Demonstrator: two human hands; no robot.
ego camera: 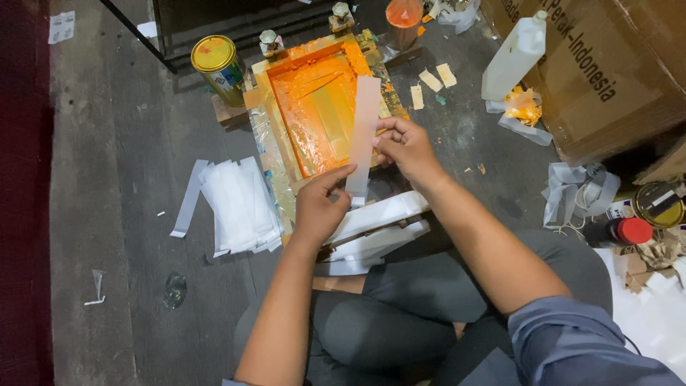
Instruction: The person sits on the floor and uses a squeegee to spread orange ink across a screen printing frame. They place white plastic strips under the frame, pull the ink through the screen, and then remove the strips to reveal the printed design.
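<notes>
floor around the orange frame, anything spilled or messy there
Yes. Orange ink coats the wooden frame and has smeared onto a crumpled plastic scrap by the white bottle. Paper bits lie scattered on the floor. Both hands hold a clean white strip.

A grey concrete floor (121,179), stained and scuffed, fills most of the view. A dark red strip (25,200) runs along the left edge. A black metal frame (143,36) stands at the top, and a large brown cardboard box (607,71) sits at upper right.
</notes>
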